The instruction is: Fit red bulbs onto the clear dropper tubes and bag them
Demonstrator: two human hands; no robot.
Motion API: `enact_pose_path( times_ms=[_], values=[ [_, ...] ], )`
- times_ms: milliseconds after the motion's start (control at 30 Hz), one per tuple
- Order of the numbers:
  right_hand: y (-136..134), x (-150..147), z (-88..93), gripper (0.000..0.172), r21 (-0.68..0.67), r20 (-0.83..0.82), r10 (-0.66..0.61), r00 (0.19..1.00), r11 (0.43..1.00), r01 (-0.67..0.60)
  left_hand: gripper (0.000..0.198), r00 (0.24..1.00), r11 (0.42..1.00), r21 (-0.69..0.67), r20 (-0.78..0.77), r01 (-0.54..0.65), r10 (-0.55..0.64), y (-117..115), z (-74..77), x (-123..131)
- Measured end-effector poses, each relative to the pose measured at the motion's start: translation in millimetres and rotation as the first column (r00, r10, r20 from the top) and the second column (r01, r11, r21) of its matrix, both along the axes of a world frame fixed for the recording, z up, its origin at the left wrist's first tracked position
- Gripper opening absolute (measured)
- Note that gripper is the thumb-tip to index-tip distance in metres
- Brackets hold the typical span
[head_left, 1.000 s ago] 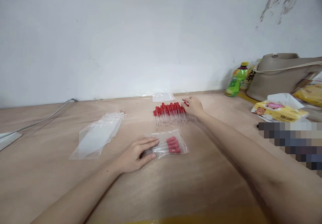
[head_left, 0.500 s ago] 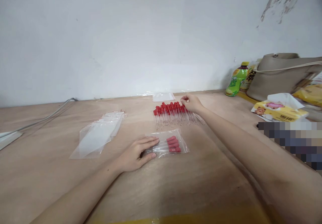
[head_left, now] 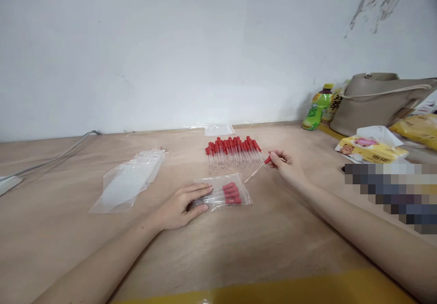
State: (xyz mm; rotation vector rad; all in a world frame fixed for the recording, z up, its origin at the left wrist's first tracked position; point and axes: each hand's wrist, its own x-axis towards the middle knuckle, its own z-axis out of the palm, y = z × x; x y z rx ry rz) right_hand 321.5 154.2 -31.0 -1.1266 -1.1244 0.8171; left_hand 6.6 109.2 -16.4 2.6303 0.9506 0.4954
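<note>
My right hand [head_left: 282, 162] pinches a dropper [head_left: 267, 160] by its red rubber bulb, its thin clear glass tube slanting down and left toward the bag. My left hand [head_left: 184, 204] lies flat with fingers stretched and thumb apart, pressing on the left end of a clear plastic bag [head_left: 246, 196]. Inside that bag several droppers [head_left: 232, 193] lie side by side, bulbs to the right; their tube ends are partly hidden under my fingers. Just beyond the bag spreads a row of many more red-bulbed droppers [head_left: 232, 148], tubes toward me.
Overlapping clear bags [head_left: 131, 176] lie at left, and another bag stack [head_left: 218, 130] sits by the wall. A grey cable [head_left: 73, 145] runs at far left. A green bottle [head_left: 317, 108], a beige handbag [head_left: 372, 103] and a tissue pack [head_left: 372, 149] stand at right.
My right hand has come away from the dropper row, toward me and to the right, with one dropper in its fingers. My left hand stays on the bag. The view has shifted slightly.
</note>
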Motion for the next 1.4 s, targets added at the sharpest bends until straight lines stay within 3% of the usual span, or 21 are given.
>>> enact_pose_path(
  times_ms=[133,333,467,567,833,1000,1167,1233,1400],
  values=[
    [1.9,-9.4,-12.0,0.04,-0.057,-0.085,-0.006,0.996,0.998,0.001,0.044,1.0,1.0,0.004,0.023,0.004,-0.004,-0.4,-0.6,-0.8],
    [0.1,-12.0,-16.5,0.035,-0.104,-0.142,0.011,0.99,0.994,-0.026,0.045,1.0,1.0,0.0,-0.006,0.002,-0.002,0.4,-2.3,-1.7],
    [-10.0,-18.6,-14.9,0.031,-0.165,-0.221,0.137,0.966,0.971,-0.176,0.045,1.0,1.0,0.016,-0.008,0.021,-0.021,1.3,-3.2,-2.6],
    [-18.9,-24.6,-11.7,0.035,-0.203,-0.248,0.293,0.923,0.916,-0.346,0.045,0.999,0.999,0.025,-0.015,0.037,-0.036,0.9,-2.2,-2.5],
    [-23.5,-29.9,-9.7,0.031,-0.221,0.034,0.529,0.848,0.831,-0.51,0.047,0.999,0.999,-0.003,0.002,0.034,-0.034,-0.8,-0.5,-1.3],
    [-16.5,-33.4,-8.7,0.025,-0.199,0.267,0.549,0.792,0.835,-0.512,0.045,0.999,0.999,-0.002,-0.022,0.037,-0.037,-0.2,-0.5,-1.0],
    [-5.2,-35.0,-1.3,0.028,-0.302,0.176,0.688,0.704,0.718,-0.627,0.045,0.999,0.999,0.01,-0.021,0.045,-0.045,-0.2,-0.2,-0.5],
    [-4.3,-38.1,-0.4,0.029,-0.324,0.154,0.663,0.733,0.734,-0.596,0.045,0.999,0.999,0.012,-0.019,0.048,-0.048,-0.4,-0.1,-0.5],
    [-10.9,-49.4,-4.7,0.025,-0.265,0.251,0.449,0.857,0.884,-0.386,0.046,0.998,0.998,0.012,-0.006,0.055,-0.055,-0.1,-0.3,-1.0]
  ],
)
